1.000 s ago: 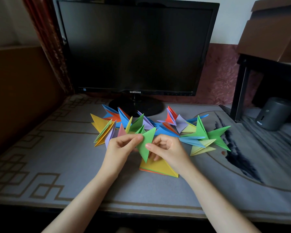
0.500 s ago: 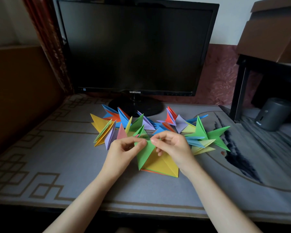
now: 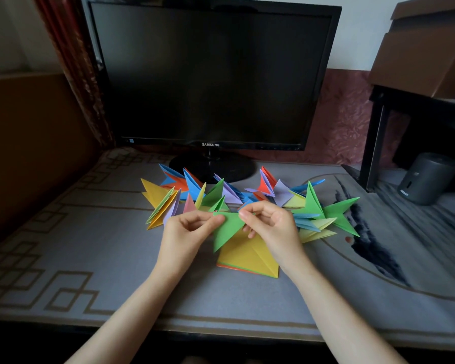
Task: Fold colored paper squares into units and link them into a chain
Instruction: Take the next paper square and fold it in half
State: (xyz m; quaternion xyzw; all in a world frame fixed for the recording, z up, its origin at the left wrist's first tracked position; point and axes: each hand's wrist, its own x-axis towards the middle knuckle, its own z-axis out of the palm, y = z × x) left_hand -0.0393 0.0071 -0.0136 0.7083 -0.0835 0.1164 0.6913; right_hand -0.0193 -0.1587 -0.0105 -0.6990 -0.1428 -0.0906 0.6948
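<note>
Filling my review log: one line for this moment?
left hand: pinches green paper | right hand: pinches green paper | paper stack: beneath | folded units: behind

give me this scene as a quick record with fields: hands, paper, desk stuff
left hand: pinches left corner of the green triangle
right hand: pinches its top edge
green triangle: folded, point down, held over the yellow-topped paper stack
folded units: multicoloured row behind the hands, before the monitor
surface: grey patterned mat
</note>
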